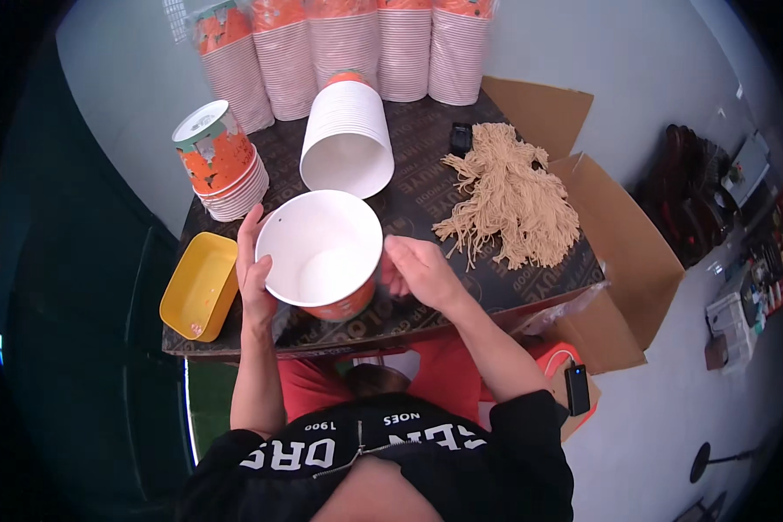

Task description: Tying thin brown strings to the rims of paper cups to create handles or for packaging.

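Holding a paper bucket (pixel 322 248) mouth up at the worktop's (pixel 419 187) near side; left hand (pixel 254 283), grip clamped on its wall. Right hand (pixel 419 268) by the rim, fingers curled; cannot tell whether grip closes. Yellow tub (pixel 197 283) left, tan strands (pixel 515 202) right, nested buckets (pixel 348 117) beyond.

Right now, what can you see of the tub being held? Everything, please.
The tub looks like coated paper: round, with an empty white inside, a rim and an orange printed outside. A small dark spot marks the upper left inside. Mouth facing the camera, it is near the front edge of the table; its base is hidden. The left grip holds its left side, thumb at the rim; the right grip is at its right edge, contact unclear.
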Demonstrator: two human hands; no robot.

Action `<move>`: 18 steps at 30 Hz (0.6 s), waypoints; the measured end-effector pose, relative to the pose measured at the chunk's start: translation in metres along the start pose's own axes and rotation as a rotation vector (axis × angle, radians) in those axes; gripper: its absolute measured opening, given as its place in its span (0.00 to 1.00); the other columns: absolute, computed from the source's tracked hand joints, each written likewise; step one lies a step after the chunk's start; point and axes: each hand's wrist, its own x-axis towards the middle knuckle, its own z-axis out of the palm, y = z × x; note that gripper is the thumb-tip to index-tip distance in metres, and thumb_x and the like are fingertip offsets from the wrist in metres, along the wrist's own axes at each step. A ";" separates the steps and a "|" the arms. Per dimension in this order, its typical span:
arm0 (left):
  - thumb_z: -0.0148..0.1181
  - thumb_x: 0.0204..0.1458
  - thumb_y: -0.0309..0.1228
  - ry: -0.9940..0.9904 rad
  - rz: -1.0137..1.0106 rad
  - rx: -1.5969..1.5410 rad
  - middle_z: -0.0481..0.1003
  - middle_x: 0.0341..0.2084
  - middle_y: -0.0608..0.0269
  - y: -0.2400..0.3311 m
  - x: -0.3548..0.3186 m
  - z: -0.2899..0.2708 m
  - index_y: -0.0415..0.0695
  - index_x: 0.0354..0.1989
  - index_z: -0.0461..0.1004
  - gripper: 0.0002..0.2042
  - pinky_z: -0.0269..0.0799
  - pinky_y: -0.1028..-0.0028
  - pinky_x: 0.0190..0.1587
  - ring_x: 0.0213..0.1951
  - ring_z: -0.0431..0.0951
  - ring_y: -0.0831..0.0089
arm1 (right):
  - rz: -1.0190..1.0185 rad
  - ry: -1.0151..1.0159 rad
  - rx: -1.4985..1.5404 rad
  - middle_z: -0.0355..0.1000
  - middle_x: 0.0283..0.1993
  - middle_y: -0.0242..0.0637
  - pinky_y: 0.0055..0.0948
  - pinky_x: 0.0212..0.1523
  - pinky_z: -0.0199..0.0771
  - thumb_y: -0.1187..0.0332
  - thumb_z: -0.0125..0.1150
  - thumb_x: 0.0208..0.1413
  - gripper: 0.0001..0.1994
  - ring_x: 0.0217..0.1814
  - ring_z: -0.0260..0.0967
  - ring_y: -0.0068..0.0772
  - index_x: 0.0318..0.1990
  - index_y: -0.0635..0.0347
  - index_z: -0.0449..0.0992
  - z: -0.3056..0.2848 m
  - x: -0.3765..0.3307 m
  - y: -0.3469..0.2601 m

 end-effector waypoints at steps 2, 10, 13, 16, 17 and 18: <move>0.53 0.49 0.48 -0.016 0.038 0.078 0.62 0.63 0.43 -0.006 -0.001 -0.002 0.38 0.70 0.52 0.42 0.57 0.61 0.66 0.64 0.65 0.55 | -0.094 0.154 -0.272 0.74 0.24 0.43 0.34 0.28 0.72 0.62 0.53 0.63 0.14 0.25 0.74 0.38 0.32 0.64 0.74 -0.023 -0.008 0.011; 0.43 0.60 0.33 0.277 0.291 0.234 0.70 0.55 0.45 0.014 -0.005 -0.003 0.32 0.58 0.65 0.22 0.62 0.61 0.64 0.58 0.71 0.58 | -0.198 0.667 -0.988 0.72 0.36 0.47 0.44 0.47 0.68 0.77 0.60 0.51 0.03 0.43 0.68 0.52 0.34 0.63 0.75 -0.114 -0.054 0.047; 0.43 0.58 0.27 0.336 0.423 0.271 0.72 0.53 0.46 0.027 -0.011 0.007 0.32 0.54 0.68 0.18 0.65 0.61 0.62 0.54 0.75 0.59 | -0.224 0.636 -1.082 0.71 0.36 0.47 0.44 0.47 0.68 0.76 0.62 0.50 0.04 0.43 0.68 0.51 0.34 0.63 0.75 -0.114 -0.054 0.057; 0.45 0.57 0.23 0.343 0.504 0.313 0.72 0.52 0.45 0.040 -0.018 0.014 0.31 0.50 0.70 0.15 0.69 0.62 0.60 0.52 0.77 0.59 | -0.182 0.614 -1.113 0.71 0.36 0.46 0.43 0.48 0.68 0.75 0.64 0.49 0.06 0.45 0.68 0.51 0.35 0.63 0.76 -0.105 -0.051 0.057; 0.45 0.57 0.23 0.336 0.515 0.327 0.72 0.52 0.45 0.042 -0.019 0.015 0.31 0.49 0.70 0.14 0.70 0.62 0.60 0.52 0.77 0.58 | -0.182 0.612 -1.111 0.71 0.36 0.46 0.43 0.48 0.68 0.75 0.64 0.49 0.06 0.45 0.68 0.51 0.35 0.63 0.76 -0.104 -0.049 0.057; 0.44 0.57 0.22 0.326 0.525 0.338 0.72 0.52 0.45 0.044 -0.021 0.016 0.31 0.48 0.71 0.13 0.70 0.62 0.60 0.52 0.77 0.58 | -0.181 0.624 -1.121 0.72 0.36 0.46 0.43 0.48 0.68 0.76 0.64 0.49 0.06 0.44 0.68 0.51 0.35 0.63 0.76 -0.104 -0.047 0.058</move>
